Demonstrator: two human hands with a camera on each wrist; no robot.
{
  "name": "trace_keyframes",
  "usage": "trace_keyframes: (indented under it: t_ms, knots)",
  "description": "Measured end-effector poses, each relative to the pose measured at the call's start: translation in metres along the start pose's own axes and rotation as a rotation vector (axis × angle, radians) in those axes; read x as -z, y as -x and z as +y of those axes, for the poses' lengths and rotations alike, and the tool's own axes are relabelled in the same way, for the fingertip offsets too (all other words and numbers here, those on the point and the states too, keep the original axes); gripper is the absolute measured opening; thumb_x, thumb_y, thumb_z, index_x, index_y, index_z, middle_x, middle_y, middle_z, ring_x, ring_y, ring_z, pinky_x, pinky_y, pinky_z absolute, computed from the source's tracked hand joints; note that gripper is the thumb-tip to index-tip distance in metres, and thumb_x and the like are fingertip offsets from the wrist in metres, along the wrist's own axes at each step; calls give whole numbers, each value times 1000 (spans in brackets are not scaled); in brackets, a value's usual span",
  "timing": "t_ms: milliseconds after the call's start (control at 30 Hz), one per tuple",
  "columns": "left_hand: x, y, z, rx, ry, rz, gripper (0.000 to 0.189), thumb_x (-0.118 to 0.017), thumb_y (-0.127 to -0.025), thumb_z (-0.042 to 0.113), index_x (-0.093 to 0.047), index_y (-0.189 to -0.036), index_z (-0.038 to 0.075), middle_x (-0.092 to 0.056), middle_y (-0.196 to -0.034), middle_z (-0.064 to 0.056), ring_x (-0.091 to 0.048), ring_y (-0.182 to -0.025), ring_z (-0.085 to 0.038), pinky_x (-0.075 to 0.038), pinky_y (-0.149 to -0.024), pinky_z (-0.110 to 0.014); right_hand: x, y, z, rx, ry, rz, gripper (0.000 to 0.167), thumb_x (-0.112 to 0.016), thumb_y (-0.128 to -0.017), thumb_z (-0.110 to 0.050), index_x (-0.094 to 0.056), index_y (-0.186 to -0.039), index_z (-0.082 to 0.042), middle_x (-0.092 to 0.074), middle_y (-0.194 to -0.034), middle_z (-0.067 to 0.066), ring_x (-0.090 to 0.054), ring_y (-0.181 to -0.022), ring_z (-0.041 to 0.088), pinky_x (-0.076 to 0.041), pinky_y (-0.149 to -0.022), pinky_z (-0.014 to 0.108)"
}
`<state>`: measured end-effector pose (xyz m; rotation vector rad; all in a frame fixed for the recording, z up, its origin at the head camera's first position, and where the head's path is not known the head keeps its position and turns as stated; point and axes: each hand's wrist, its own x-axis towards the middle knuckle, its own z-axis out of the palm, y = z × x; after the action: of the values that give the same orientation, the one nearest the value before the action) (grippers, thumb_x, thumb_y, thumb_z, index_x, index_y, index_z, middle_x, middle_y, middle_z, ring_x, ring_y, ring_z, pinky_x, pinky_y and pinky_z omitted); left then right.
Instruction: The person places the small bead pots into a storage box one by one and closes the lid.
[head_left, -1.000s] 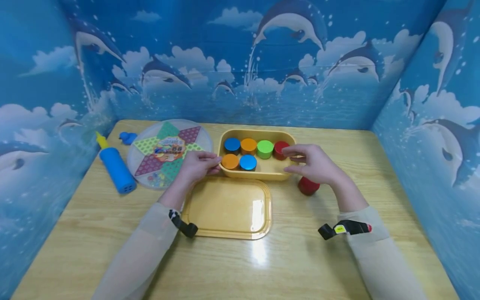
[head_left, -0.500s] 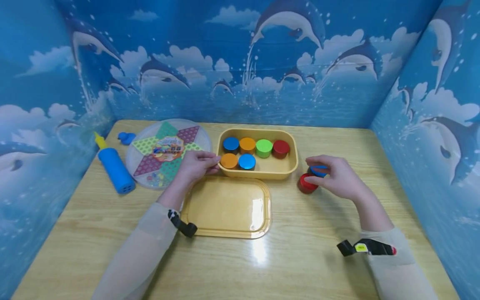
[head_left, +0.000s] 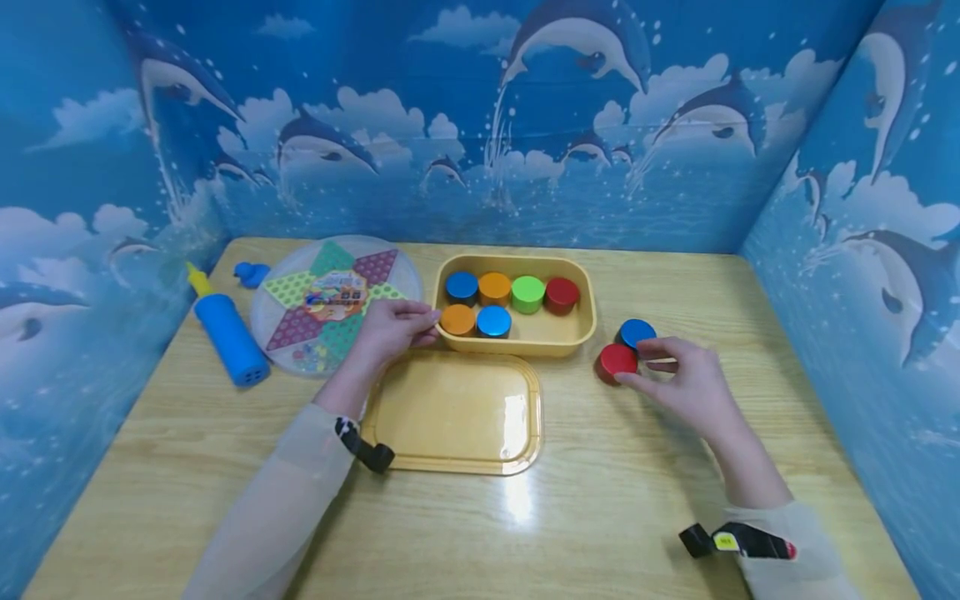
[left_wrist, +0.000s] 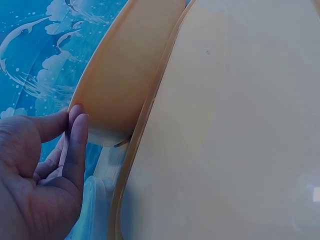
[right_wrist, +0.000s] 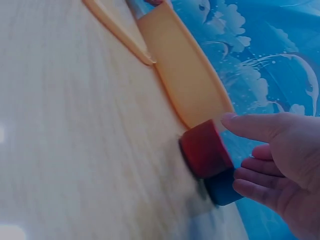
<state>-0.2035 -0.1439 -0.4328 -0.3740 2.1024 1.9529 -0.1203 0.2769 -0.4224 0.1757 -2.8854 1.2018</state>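
Red pot (head_left: 617, 364), 1 pc: on desk (head_left: 600, 500), just R of yellow tub (head_left: 517, 346), beside blue pot (head_left: 637, 332). Your R hand (head_left: 693, 386): fingers loosely spread at the pair, nothing gripped; contact w/ red pot can't be told. Your L hand (head_left: 393, 327): pinching tub's L end. Tub contents: 6 pots (head_left: 494, 287), 2 rows. Yellow lid (head_left: 450, 417): flat, in front of tub. Far L: round star-pattern board (head_left: 337, 298), blue cylinder w/ yellow tip (head_left: 231, 340), small blue toy (head_left: 251, 274).
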Motion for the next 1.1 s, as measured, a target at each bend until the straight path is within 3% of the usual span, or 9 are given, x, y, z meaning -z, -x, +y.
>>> trace_keyframes:
  t_ms: [167, 333, 533, 767, 967, 1100]
  knots:
    - [1, -1, 0, 8, -11, 8, 33, -76, -100, 11, -69, -126, -8, -75, -108, -21, -75, -78, -18, -67, -76, -31, -14, 3, 3, -82, 27, 36, 69, -89, -86, -49, -67, -128, 2, -70, -124, 21, -71, -110, 41, -63, -92, 54]
    - [0, -1, 1, 8, -15, 8, 32, -76, -100, 11, -70, -126, -7, -75, -108, -22, -75, -78, -18, -67, -76, -32, -27, 3, 4, -100, 57, 88, 76, -89, -85, -52, -65, -131, 4, -70, -123, 23, -72, -107, 40, -63, -91, 54]
    - [-1, 0, 3, 17, -13, 4, 31, -76, -101, 11, -70, -125, -7, -73, -110, -22, -75, -78, -19, -67, -77, -32, -31, 2, 4, -89, 81, 134, 72, -91, -86, -42, -65, -132, 6, -71, -119, 23, -72, -103, 40, -63, -90, 55]
    - [-1, 0, 3, 24, -16, 7, 31, -75, -101, 10, -69, -126, -8, -73, -110, -22, -75, -77, -18, -67, -76, -31, -24, 3, -2, -22, 41, 105, 68, -91, -87, -23, -62, -142, 6, -68, -122, 20, -71, -107, 40, -62, -92, 56]
    - [-1, 0, 1, 20, -2, 11, 32, -76, -100, 9, -69, -125, -9, -73, -107, -21, -75, -75, -18, -67, -75, -31, -14, 2, -8, 56, -11, 92, 54, -93, -84, -15, -69, -129, 4, -67, -120, 16, -68, -109, 36, -61, -94, 55]
    - [0, 0, 0, 21, 1, 11, 33, -76, -100, 10, -69, -126, -9, -74, -106, -21, -75, -75, -17, -67, -76, -31, -7, 0, -15, 64, -46, 97, 54, -94, -82, -14, -67, -126, 3, -68, -123, 18, -70, -109, 37, -63, -93, 43]
